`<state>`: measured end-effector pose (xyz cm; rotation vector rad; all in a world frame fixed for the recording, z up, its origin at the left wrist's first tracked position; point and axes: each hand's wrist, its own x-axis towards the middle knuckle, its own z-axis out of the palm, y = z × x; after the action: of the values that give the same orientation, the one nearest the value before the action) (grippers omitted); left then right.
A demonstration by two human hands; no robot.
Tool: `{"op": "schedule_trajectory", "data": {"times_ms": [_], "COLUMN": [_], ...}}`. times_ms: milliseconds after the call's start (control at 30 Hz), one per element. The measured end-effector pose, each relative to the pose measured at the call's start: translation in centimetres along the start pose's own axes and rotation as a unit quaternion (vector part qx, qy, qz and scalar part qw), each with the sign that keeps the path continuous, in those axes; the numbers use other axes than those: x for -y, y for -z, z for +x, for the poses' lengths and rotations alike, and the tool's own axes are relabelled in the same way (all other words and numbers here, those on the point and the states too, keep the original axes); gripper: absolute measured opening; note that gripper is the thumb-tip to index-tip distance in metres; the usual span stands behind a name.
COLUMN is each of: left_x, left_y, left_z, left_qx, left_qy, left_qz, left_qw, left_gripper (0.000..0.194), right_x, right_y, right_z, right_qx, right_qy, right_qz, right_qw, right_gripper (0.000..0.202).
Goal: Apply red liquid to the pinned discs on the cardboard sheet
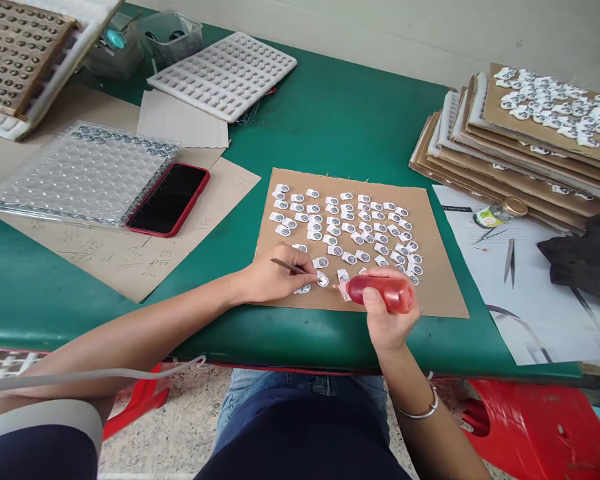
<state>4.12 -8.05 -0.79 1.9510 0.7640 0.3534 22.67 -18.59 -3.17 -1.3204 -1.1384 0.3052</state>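
My left hand (275, 275) is closed on a pair of dark tweezers (284, 265). Its fingertips touch a small white piece with a round printed face (323, 280) near the front of a brown cardboard sheet (437, 283). In my right hand (393, 327) a red squeeze bottle (385, 293) lies tilted, its nozzle (337, 287) pointing left, short of that piece. Rows of similar white pieces (333, 231) cover much of the cardboard. The bottle and my right hand hide some of them.
Stacked boards (445, 150) with more pieces stand at the right. Before them are a small jar (500, 212) and loose tweezers (510, 263) on paper. A phone (169, 200), a clear tray (85, 177) and a white foam tray (225, 73) are at the left.
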Motion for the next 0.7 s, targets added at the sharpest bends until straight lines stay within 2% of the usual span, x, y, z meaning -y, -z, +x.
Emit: {"op": "schedule_trajectory", "data": {"times_ms": [267,467,700], "left_x": [0.21,0.4,0.46], "left_y": [0.2,0.26,0.36], "left_z": [0.64,0.75,0.79], "left_qx": [-0.003,0.0,0.005], "left_qy": [0.046,0.075,0.056], "left_qz": [-0.053,-0.087,-0.075], "left_qw": [0.998,0.993,0.996], "left_gripper": [0.016,0.016,0.015], "right_x": [0.14,0.09,0.01], "right_y": [-0.37,-0.53,-0.68], "right_z": [0.06,0.13,-0.01], "right_qx": [0.055,0.068,0.071], "right_qy": [0.032,0.038,0.023], "right_qz": [-0.046,-0.057,-0.058], "right_qw": [0.997,0.995,0.996], "right_gripper": [0.022,0.021,0.022]}}
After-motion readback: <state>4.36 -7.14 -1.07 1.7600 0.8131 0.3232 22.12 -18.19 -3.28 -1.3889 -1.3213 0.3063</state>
